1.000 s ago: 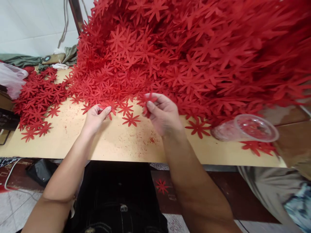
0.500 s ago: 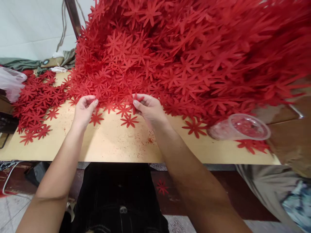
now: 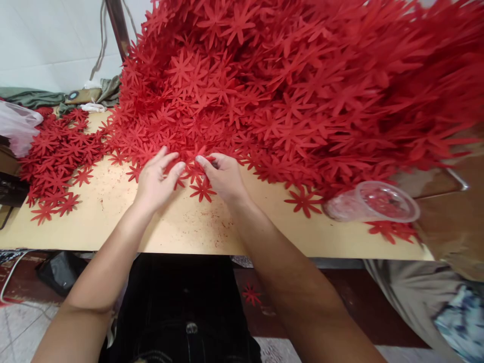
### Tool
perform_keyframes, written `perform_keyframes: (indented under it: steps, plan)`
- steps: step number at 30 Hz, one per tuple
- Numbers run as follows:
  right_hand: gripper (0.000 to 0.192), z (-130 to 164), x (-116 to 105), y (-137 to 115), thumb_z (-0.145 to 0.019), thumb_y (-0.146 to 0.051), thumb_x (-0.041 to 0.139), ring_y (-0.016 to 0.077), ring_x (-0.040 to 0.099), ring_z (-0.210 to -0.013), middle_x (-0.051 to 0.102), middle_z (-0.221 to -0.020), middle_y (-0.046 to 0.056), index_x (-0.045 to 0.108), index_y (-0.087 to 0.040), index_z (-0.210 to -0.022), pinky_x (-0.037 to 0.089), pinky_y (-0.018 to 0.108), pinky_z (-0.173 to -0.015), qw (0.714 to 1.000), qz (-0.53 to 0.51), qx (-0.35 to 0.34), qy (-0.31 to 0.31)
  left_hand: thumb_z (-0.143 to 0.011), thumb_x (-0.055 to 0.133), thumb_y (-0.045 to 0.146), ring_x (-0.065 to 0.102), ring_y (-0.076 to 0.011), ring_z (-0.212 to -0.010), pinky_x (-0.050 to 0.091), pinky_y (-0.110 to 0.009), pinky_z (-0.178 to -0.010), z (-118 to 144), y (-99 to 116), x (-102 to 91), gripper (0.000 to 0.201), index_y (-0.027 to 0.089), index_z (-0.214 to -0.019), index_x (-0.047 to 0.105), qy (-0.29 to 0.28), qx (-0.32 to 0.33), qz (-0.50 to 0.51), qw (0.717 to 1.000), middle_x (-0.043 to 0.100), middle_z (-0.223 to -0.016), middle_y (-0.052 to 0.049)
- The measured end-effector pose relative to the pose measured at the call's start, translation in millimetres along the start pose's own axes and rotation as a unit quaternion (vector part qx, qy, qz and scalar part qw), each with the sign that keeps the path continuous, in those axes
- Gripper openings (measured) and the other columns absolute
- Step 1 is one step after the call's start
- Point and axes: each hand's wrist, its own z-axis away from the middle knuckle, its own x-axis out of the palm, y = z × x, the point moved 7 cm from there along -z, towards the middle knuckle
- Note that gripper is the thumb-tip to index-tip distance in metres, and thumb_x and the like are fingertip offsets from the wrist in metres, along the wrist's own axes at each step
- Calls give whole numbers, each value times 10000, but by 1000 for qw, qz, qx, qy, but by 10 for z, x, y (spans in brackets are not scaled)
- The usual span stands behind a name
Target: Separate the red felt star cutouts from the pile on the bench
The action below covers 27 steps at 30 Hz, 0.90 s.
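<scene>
At the front edge of a heap of red flower-shaped cutouts [image 3: 287, 101], my right hand [image 3: 227, 179] pinches one red flower cutout [image 3: 195, 153] between thumb and fingers. Its petals stick out to the left of the thumb. Just left of it, my left hand [image 3: 157, 179] has its thumb and fingers apart, with nothing visible between them. A loose flower cutout [image 3: 203, 190] lies flat on the table below the gap between my hands. Part of the held cutout is hidden behind my right fingers.
A smaller pile of cutouts [image 3: 60, 151] lies at the left of the wooden table [image 3: 181, 232], near a plastic bag [image 3: 18, 126]. On the right, a clear plastic cup [image 3: 387, 201] lies on its side near a cardboard box [image 3: 454, 217]. Another person's trouser leg [image 3: 397, 287] shows at lower right.
My left hand has moved right, towards my right hand, and its fingers have spread from a pinch. My right hand has shifted slightly left, still pinching a cutout.
</scene>
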Motion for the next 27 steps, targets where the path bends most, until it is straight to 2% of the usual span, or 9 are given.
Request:
perform_keyframes:
  steps: [3, 5, 9, 12, 15, 20, 22, 25, 27]
  plan:
    - [357, 36, 84, -13, -676, -452, 731, 49, 417, -531, 498, -546, -54, 536, -167, -586, 343, 223, -528, 1000, -12, -13, -20, -773, 664, 409, 667, -179, -918, 514, -323, -864, 3, 12, 267, 272, 161, -883, 684, -46, -52, 167, 984, 723, -989, -82]
    - [372, 63, 136, -15, -660, -469, 735, 50, 420, -537, 491, -547, -58, 520, -174, -588, 348, 222, -533, 998, -29, -15, -56, -725, 715, 331, 621, -102, -681, 503, -231, -717, -22, -6, 335, 190, 156, -743, 641, -43, -75, 247, 965, 683, -736, -10]
    - [368, 138, 188, 0, -603, -453, 774, 45, 444, -528, 518, -581, -64, 537, -178, -660, 372, 216, -526, 985, -85, 25, -146, -680, 742, 244, 517, -49, -544, 444, -172, -596, -114, -154, 171, 195, 168, -650, 565, 25, -101, 330, 938, 580, -593, 51]
    - [335, 143, 96, 9, -584, -396, 788, 40, 449, -517, 518, -577, -66, 550, -174, -665, 374, 213, -519, 987, -90, 38, -131, -720, 703, 296, 510, -65, -528, 446, -194, -567, -214, -392, -70, 207, 193, -685, 526, 94, -127, 338, 928, 551, -596, 50]
    - [314, 109, 2, 49, -576, -363, 789, 41, 463, -535, 532, -586, -59, 554, -171, -653, 384, 215, -542, 991, -85, 35, -93, -672, 728, 223, 606, -113, -724, 502, -252, -719, -344, -550, -263, 230, 200, -802, 540, 121, -103, 256, 954, 628, -798, 0]
    - [348, 79, -48, 88, -623, -433, 760, 41, 410, -497, 485, -551, -58, 531, -170, -631, 351, 224, -508, 997, -49, 27, -53, -661, 738, 223, 573, -187, -1055, 454, -338, -951, -321, -401, -398, 360, 186, -989, 597, 189, -12, 105, 976, 608, -1149, -79]
    - [392, 89, -17, 56, -645, -510, 729, 45, 399, -497, 473, -547, -54, 542, -166, -631, 346, 227, -502, 997, -34, 19, -63, -723, 704, 331, 596, -171, -988, 464, -328, -925, -239, -234, -240, 287, 181, -953, 621, 124, 4, 142, 982, 643, -1060, -71]
    - [470, 109, 37, -23, -649, -610, 689, 52, 397, -519, 464, -556, -47, 529, -169, -613, 340, 225, -502, 997, -16, -8, -79, -701, 724, 445, 606, -123, -766, 490, -275, -788, -72, -14, 164, 319, 161, -809, 628, -53, -33, 232, 971, 651, -795, -23]
    - [508, 124, 59, -68, -655, -646, 669, 51, 378, -519, 427, -540, -54, 482, -179, -583, 328, 221, -495, 996, -2, -30, -80, -674, 749, 448, 553, -84, -635, 464, -229, -671, 5, 64, 316, 326, 159, -710, 603, -96, -54, 267, 958, 597, -661, 21]
